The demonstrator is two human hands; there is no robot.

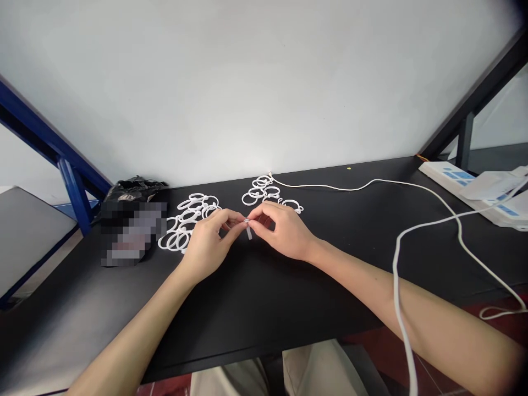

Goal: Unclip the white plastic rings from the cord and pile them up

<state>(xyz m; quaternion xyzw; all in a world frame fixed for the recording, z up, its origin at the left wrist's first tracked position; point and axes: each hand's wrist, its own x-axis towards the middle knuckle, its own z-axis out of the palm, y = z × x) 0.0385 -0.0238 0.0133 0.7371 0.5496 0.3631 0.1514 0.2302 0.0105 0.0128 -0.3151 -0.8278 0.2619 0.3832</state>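
Note:
Over the middle of the black table, my left hand (208, 242) and my right hand (286, 230) meet at the fingertips. Both are closed in a pinch on one small white piece (249, 233), whose narrow end hangs below the fingers. The fingertips cover most of it, so its kind cannot be made out. Just beyond my left hand lies a loose pile of white plastic rings (175, 240) with small eyelets. A second, smaller group of white rings (256, 193) is behind my right hand, partly hidden by it.
At the left, a crumpled black plastic bag (136, 190) lies beside a blurred-out item (134, 234). A white cable (373, 180) runs along the back, and another crosses over my right forearm. A white and blue box (454, 179) sits far right. A pale wall (264, 93) rises behind.

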